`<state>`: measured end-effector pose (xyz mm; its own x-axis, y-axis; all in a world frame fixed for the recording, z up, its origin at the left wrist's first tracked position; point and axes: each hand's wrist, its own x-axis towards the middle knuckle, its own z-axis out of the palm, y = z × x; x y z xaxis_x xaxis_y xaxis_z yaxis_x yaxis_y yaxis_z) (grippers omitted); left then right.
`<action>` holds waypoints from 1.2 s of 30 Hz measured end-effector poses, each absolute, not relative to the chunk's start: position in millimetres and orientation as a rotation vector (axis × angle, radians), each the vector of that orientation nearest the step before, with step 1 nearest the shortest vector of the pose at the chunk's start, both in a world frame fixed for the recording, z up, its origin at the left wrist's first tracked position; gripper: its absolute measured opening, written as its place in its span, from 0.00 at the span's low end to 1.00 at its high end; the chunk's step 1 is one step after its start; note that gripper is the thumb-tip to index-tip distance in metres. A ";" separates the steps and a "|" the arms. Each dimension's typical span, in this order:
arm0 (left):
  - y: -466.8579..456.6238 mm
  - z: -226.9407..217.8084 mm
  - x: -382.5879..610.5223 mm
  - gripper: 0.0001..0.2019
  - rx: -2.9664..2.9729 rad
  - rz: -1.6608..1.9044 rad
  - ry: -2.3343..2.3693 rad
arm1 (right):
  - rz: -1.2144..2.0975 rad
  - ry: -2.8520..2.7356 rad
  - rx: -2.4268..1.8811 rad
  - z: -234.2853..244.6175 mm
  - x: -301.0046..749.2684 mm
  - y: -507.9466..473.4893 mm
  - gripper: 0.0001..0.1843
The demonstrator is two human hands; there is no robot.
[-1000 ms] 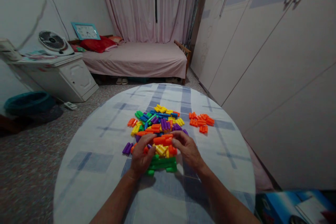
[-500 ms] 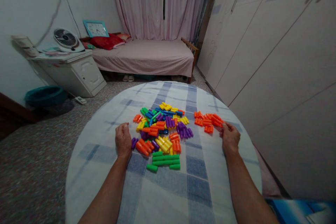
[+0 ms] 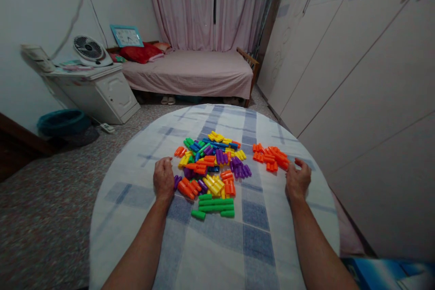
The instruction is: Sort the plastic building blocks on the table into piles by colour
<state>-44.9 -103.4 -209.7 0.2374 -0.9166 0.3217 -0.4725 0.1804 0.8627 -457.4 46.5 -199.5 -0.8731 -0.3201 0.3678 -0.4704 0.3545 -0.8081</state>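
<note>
My left hand (image 3: 163,179) rests on the cloth at the left edge of a heap of plastic building pieces, its fingers curled closed with nothing seen in them. Beside it lie purple pieces (image 3: 177,182) and orange pieces (image 3: 188,188). My right hand (image 3: 298,179) is at the right end of a separate orange group (image 3: 271,158), fingers apart and holding nothing visible; a fingertip is close to the nearest orange piece. Yellow pieces (image 3: 214,186), purple pieces (image 3: 239,167) and blue pieces (image 3: 220,144) fill the heap. Joined green pieces (image 3: 216,205) lie at its near side.
The round table (image 3: 217,253) has a checked cloth. Beyond it stands a bed (image 3: 190,70) with a red pillow (image 3: 141,53). A fan (image 3: 90,50) sits on a white cabinet (image 3: 117,95) at left, near a bin (image 3: 64,122). Wardrobe doors (image 3: 367,77) line the right.
My right hand has let go of an orange piece, which now lies with the orange group, slightly nearer me. My left hand stays beside the heap. The view has shifted slightly.
</note>
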 end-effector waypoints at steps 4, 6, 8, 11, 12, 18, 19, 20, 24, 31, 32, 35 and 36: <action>-104.9 -212.2 -45.9 0.19 1.454 -0.522 -1.396 | 1.518 -2.222 0.932 -181.1 -434.4 45.4 0.18; -104.6 -211.8 -46.6 0.19 1.441 -0.517 -1.405 | 1.531 -2.125 1.208 -173.1 -413.5 43.4 0.15; -103.6 -210.0 -47.4 0.19 1.427 -0.524 -1.413 | 1.552 -2.086 1.506 -168.9 -389.4 41.3 0.13; -101.5 -206.3 -48.5 0.19 1.432 -0.532 -1.418 | 1.501 -2.015 1.968 -168.1 -356.3 39.9 0.12; -100.9 -205.3 -48.8 0.19 1.435 -0.530 -1.419 | 1.446 -1.974 2.102 -168.5 -348.0 40.3 0.11; -99.8 -203.6 -49.1 0.20 1.436 -0.538 -1.428 | 1.001 -1.891 2.570 -169.9 -328.7 46.1 0.16; -99.8 -203.8 -49.1 0.20 1.436 -0.540 -1.425 | 0.959 -1.905 2.596 -169.7 -328.2 46.6 0.19; -99.9 -203.8 -49.1 0.20 1.436 -0.542 -1.421 | 0.934 -1.920 2.610 -169.2 -327.8 46.9 0.21; -99.2 -203.1 -49.5 0.20 1.430 -0.555 -1.419 | 0.970 -1.989 2.626 -166.9 -326.1 46.9 0.19; -100.7 -206.0 -49.5 0.20 1.417 -0.554 -1.426 | 0.936 -1.942 2.682 -167.2 -326.3 49.0 0.21; -101.4 -207.2 -49.2 0.20 1.413 -0.560 -1.427 | 0.910 -1.937 2.686 -167.2 -325.5 49.6 0.22; -102.6 -209.8 -48.2 0.20 1.404 -0.571 -1.426 | 0.927 -1.935 2.665 -166.4 -323.6 50.2 0.21; -102.6 -210.0 -48.0 0.20 1.405 -0.569 -1.426 | 0.988 -1.921 2.635 -165.8 -324.4 49.7 0.19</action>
<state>-48.0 -102.6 -210.0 0.1902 -0.9271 0.3231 -0.4497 0.2103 0.8681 -324.4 49.7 -165.8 0.2105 -0.9328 0.2926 -0.7805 -0.3406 -0.5243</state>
